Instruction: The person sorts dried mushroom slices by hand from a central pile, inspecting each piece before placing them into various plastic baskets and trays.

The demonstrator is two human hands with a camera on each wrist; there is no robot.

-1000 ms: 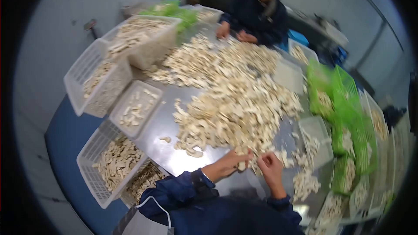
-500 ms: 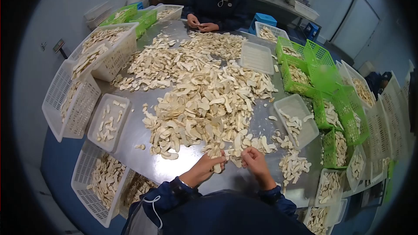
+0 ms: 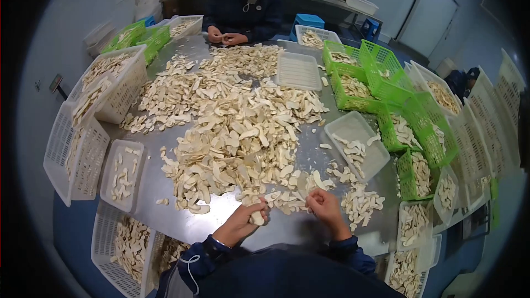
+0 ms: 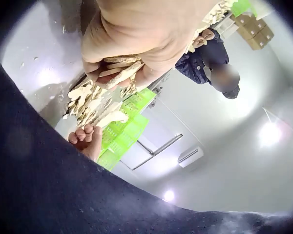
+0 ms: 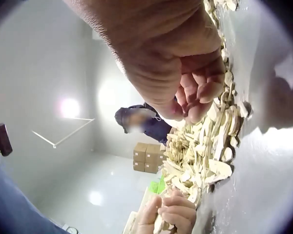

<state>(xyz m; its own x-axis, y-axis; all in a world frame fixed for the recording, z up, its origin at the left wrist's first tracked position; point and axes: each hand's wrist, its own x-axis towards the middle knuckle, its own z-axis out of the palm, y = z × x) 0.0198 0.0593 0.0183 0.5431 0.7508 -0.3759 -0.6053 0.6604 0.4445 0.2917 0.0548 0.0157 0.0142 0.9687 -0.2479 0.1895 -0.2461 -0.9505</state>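
Note:
A large heap of pale dried slices (image 3: 232, 138), looking like sliced mushroom, spreads over the metal table (image 3: 287, 232). At its near edge my left hand (image 3: 241, 222) grips a small stack of slices (image 4: 121, 70), fingers curled round them and thumb on top. My right hand (image 3: 326, 209) is a short way to the right, above the table, fingers curled in toward the thumb. A single slice (image 4: 111, 118) sticks out from its fingertips in the left wrist view. Loose slices (image 3: 286, 201) lie between the two hands.
White baskets of slices (image 3: 118, 88) stand along the left, with a shallow tray (image 3: 105, 187). Green baskets (image 3: 345, 99) and a white tray (image 3: 381, 157) line the right. Another person (image 3: 243, 11) sits across the table, and an additional tray (image 3: 298, 80) lies nearby.
The head view has turned, so the table sits further left and lower. My hands have drawn a little apart; the left still holds slices. The person opposite now holds both hands together.

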